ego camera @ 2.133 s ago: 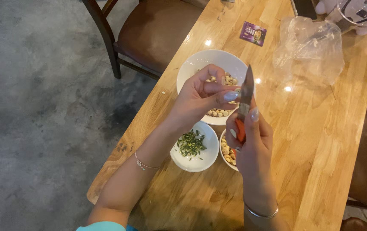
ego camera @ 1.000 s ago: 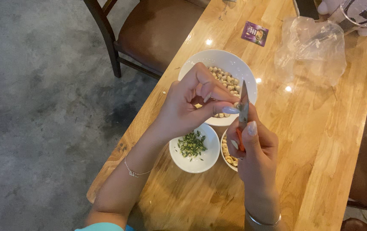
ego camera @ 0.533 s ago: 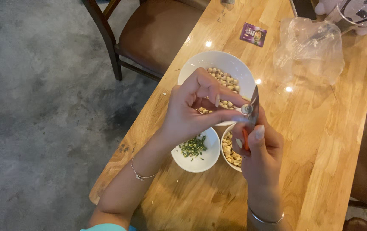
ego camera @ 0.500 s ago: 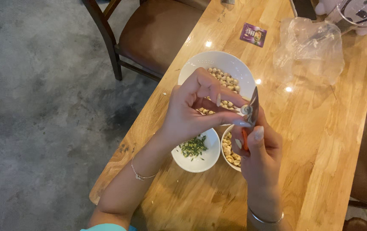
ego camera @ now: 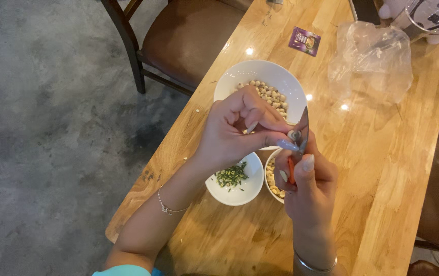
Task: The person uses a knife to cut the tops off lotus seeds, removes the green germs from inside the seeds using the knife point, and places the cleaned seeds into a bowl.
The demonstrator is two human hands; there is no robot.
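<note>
My left hand [ego camera: 237,130] pinches a small pale seed [ego camera: 294,135] between thumb and fingertips, right against the blade of a small knife [ego camera: 301,134]. My right hand [ego camera: 309,184] grips the knife's orange handle, blade pointing up. Both hands hover over a large white bowl [ego camera: 240,74] of pale round seeds. Just below them stand a small white bowl [ego camera: 240,193] with green bits and another small bowl [ego camera: 269,179] with pale pieces, partly hidden by my right hand.
A crumpled clear plastic bag [ego camera: 370,59] and a small purple sachet [ego camera: 304,41] lie on the wooden table [ego camera: 383,179] further back. A wooden chair with a brown seat [ego camera: 188,38] stands at the table's left edge, over grey floor.
My left hand picked a seed from the large bowl and brought it to the knife blade. The knife tilted slightly and both hands drew together.
</note>
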